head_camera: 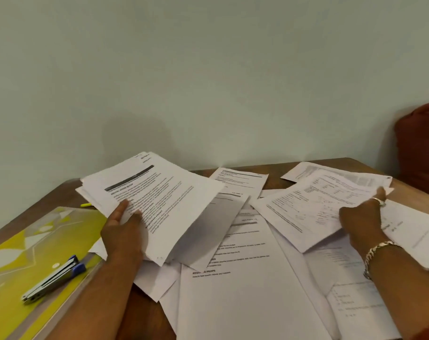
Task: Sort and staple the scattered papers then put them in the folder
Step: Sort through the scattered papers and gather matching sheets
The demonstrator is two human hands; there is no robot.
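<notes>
Stapler (53,278): blue and silver, lying on the folder near the front left edge of the table.
Folder (17,253): yellow-green plastic, flat on the table's left side, its right edge touching the loose sheets.
Loose papers (245,290): printed white sheets overlapping one another across the centre and right of the table, some under both forearms.
Left hand (122,231): grips a lifted sheaf of papers (154,197), thumb on the top page, fingers hidden beneath; the sheaf tilts up from the table.
Right hand (360,217): ring and gold bracelet; fingers curled round the edge of another sheaf (319,204), raised slightly above the scattered sheets.
Highlighter (86,205): yellow, only its tip showing from under the left sheaf, beyond the folder.
Far papers (238,180): single sheets flat near the wall edge.
Table (61,192): brown wood, set against a pale wall.
Cushion (419,148): dark red, at the far right beyond the table.
</notes>
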